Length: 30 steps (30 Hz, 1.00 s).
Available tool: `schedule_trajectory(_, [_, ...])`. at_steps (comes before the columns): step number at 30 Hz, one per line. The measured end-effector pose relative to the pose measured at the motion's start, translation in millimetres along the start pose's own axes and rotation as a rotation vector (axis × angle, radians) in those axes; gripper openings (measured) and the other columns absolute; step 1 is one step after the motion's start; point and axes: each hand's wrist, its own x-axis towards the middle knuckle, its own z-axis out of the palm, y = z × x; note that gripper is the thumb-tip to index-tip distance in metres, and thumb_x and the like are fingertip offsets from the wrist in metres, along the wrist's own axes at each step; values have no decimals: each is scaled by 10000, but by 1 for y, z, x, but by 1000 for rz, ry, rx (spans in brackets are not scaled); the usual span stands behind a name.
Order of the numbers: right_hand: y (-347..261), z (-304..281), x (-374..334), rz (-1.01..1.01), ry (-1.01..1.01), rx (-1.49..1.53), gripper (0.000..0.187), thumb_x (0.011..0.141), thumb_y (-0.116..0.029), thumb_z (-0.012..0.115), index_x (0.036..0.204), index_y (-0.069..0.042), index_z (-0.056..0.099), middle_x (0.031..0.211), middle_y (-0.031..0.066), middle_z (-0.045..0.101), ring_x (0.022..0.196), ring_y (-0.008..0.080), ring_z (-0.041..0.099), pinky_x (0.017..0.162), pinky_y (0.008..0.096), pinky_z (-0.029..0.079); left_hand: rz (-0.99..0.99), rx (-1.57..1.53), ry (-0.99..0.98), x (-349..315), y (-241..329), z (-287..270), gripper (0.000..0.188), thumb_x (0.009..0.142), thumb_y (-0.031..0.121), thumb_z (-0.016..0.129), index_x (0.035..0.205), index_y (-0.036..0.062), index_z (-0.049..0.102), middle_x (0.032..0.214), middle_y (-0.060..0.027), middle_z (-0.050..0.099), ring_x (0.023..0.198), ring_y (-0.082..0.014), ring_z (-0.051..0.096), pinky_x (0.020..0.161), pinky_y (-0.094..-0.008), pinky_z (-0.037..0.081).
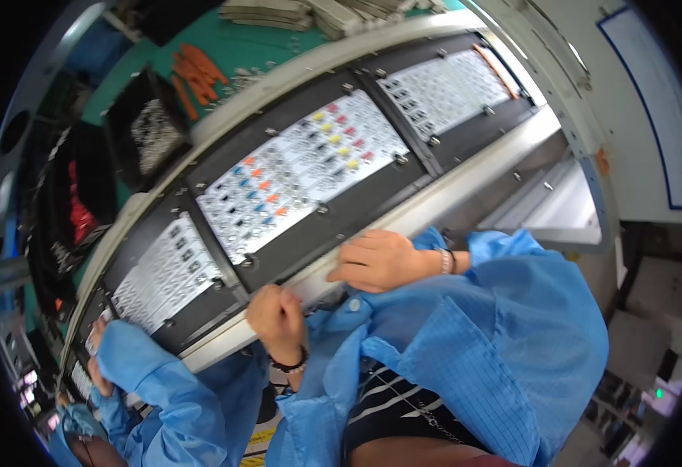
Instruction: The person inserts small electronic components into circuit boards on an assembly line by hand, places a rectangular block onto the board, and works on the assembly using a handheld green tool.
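My left hand (276, 315), with a dark beaded bracelet at the wrist, is curled into a fist by the pale front rail (442, 201). Over the same rail, my right hand (380, 261) has its fingers bent and pressed together. Whatever either hand may hold is hidden by the fingers. Just beyond them lies a black fixture (298, 233) with screws around its edge. Its silvery panel (290, 167) carries rows of small parts coloured blue, orange, black, yellow and red.
Similar panels lie in black fixtures at left (166, 272) and right (450, 93). Beyond are a black bin (184, 136) of small metal parts, orange strips (194, 74) and a green bench top (255, 48). A co-worker's blue sleeve (146, 362) is close on my left.
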Motion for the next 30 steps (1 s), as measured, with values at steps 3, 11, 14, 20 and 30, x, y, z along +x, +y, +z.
schedule_trajectory(3, [8, -23, 13, 66, -250, 213, 178, 811, -138, 590, 987, -139, 615, 868, 28, 584, 749, 221, 612, 621, 354, 476, -23, -37, -68, 1, 3, -2, 321, 899, 103, 536, 586, 35, 517, 530, -92, 477, 455, -243, 471, 446, -358, 320])
schedule_trajectory(11, [150, -101, 164, -75, -213, -204, 194, 915, -149, 539, 1097, -94, 579, 976, 105, 649, 776, 284, 650, 728, 384, 518, 9, -61, -63, 5, 8, -6, 229, 844, 62, 598, 618, 37, 568, 552, -97, 503, 476, -263, 488, 461, -353, 353])
schedule_trajectory(14, [226, -101, 241, -84, -152, -729, 236, 884, -214, 576, 1006, -13, 567, 921, 190, 595, 776, 323, 597, 692, 416, 493, 56, -32, -2, 1, 3, -5, 191, 826, 43, 616, 637, 42, 585, 555, -92, 509, 476, -261, 487, 463, -349, 356])
schedule_trajectory(20, [302, -90, 276, -108, -291, -710, 372, 888, -328, 542, 1070, -3, 548, 876, 223, 624, 795, 364, 625, 715, 457, 503, 44, -41, 28, 6, 3, -7, 179, 836, 41, 611, 657, 48, 599, 550, -82, 504, 467, -242, 478, 458, -339, 350])
schedule_trajectory(30, [305, -88, 282, 200, -597, -783, 580, 904, -410, 485, 1374, -76, 416, 948, 253, 660, 819, 423, 631, 744, 503, 487, -45, -62, 49, 2, 3, -9, 212, 895, 63, 570, 691, 35, 621, 533, -68, 500, 437, -185, 468, 441, -317, 336])
